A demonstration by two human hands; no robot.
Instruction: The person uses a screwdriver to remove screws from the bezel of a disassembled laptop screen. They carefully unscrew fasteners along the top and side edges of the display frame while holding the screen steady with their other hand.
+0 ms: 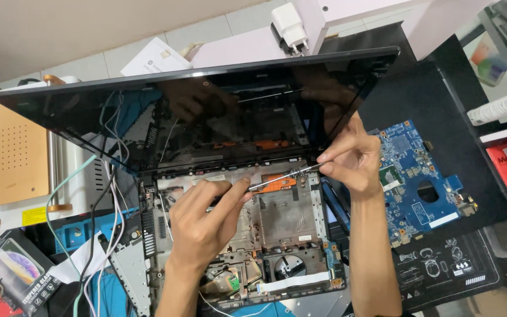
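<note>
A disassembled laptop lies open before me, its dark screen (206,111) tilted up and its bare base shell (283,223) stripped of the board. My left hand (203,220) is over the base, fingers pinched on a thin metal tool (271,181) that points toward the right hinge. My right hand (353,161) pinches a thin wire or cable end at the hinge area, just below the screen's lower right corner. An orange-brown flat cable (280,182) lies under the tool tip.
A blue motherboard (421,182) rests on a black work mat (459,258) at right. White charger (291,26) behind the screen. A wooden-faced machine (13,155) stands left, with tangled cables (98,246) and a phone-accessory box (13,270). White bottle (503,107) at far right.
</note>
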